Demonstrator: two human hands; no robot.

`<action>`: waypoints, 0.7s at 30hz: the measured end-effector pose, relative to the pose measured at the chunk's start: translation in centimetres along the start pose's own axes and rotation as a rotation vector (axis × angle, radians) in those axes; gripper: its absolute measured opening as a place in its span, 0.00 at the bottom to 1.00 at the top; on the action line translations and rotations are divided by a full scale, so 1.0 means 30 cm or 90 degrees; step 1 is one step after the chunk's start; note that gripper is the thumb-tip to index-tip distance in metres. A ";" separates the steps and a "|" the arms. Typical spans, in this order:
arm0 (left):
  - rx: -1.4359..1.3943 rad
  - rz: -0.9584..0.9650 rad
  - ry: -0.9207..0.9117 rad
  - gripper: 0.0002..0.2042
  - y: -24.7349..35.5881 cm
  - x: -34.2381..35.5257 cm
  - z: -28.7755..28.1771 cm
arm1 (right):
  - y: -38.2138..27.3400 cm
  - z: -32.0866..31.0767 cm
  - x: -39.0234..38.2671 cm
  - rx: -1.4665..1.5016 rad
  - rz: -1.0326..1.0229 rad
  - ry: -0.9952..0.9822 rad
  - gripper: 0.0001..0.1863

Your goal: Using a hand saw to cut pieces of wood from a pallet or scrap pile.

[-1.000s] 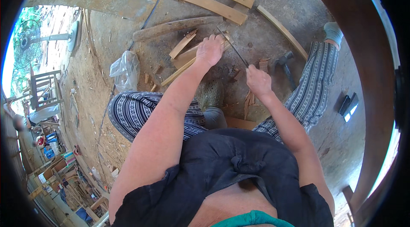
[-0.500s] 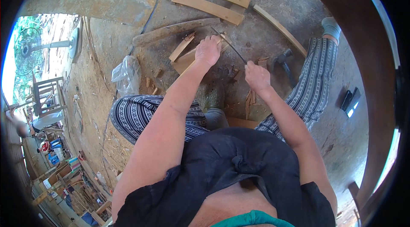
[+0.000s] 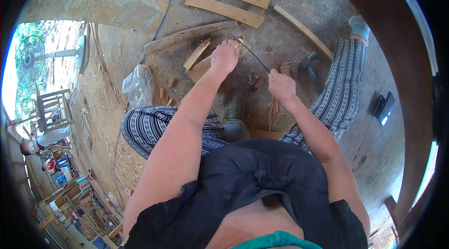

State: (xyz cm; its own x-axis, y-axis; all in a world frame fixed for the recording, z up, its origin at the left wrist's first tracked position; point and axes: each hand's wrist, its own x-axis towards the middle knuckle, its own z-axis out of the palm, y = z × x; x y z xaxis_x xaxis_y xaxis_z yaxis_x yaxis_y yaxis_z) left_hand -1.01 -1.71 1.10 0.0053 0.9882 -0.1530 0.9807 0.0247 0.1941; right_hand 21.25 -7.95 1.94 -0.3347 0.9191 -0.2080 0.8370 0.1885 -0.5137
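- We see the left arm come up from the lower left, nearly straight, slanting inward across the front of the left knee point(image 3: 154, 129).
- Its hand, the left hand point(image 3: 225, 56), lies back upward, wrist low, fingers curled down and grasping a wood strip point(image 3: 241, 41); we cannot see the thumb's hold.
- The strip lies on the ground ahead of us, over a board point(image 3: 195, 74), its far end poking out just past the fingers.
- We see the right arm bent at the elbow, forearm slanting up and inward past the right leg point(image 3: 340, 87).
- The right hand point(image 3: 281, 86) is clenched, knuckles up, round the near end of a thin dark tool point(image 3: 257, 57).
- The tool slopes from that fist up and leftward, crossing by the strip's end; whether it touches the wood, we cannot tell.
- The two hands stand apart, the left one farther forward.
- Right of the right fist we find a hammer point(image 3: 307, 61); beyond the left hand lies a log point(image 3: 189, 35), and past it a slatted panel point(image 3: 229, 10).
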 end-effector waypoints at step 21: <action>0.018 0.020 0.002 0.12 -0.009 -0.006 -0.003 | -0.034 -0.063 -0.010 -0.057 0.003 -0.112 0.08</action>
State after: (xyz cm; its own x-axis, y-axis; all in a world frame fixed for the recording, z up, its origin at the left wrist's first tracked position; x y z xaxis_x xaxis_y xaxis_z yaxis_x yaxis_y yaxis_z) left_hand -1.28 -1.87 1.17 0.0362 0.9890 -0.1436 0.9852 -0.0113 0.1709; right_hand 21.33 -7.77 4.10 -0.3941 0.8472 -0.3563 0.8716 0.2215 -0.4374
